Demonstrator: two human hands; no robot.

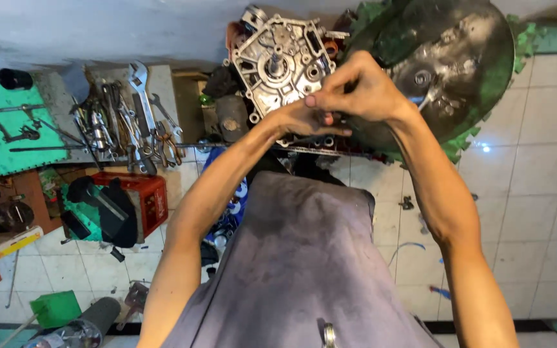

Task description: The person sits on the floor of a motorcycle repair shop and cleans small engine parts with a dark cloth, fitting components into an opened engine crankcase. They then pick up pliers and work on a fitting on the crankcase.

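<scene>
Green mat: lay at far left, with a few dark hand tools on it.
Wrenches: a heap of spanners and pliers lay on a grey board, right of the mat.
Red crate: stood on the tiled floor below the tools, a dark object leaning against it.
Engine case: a silver cast-metal casing with a shaft stub at its centre stood at top centre, its face toward the camera.
Left hand: lay against the lower right edge of the engine case, fingers curled; thumb touching the other hand.
Right hand: sat just above and touching the left hand, fingers bunched in a pinch. What they pinched, if anything, could not be made out; the part was hidden by the fingers.
Green disc: a large, round, grimy metal housing lay behind the right hand, at top right.
Grey cloth: covered the person's lap at bottom centre.
</scene>
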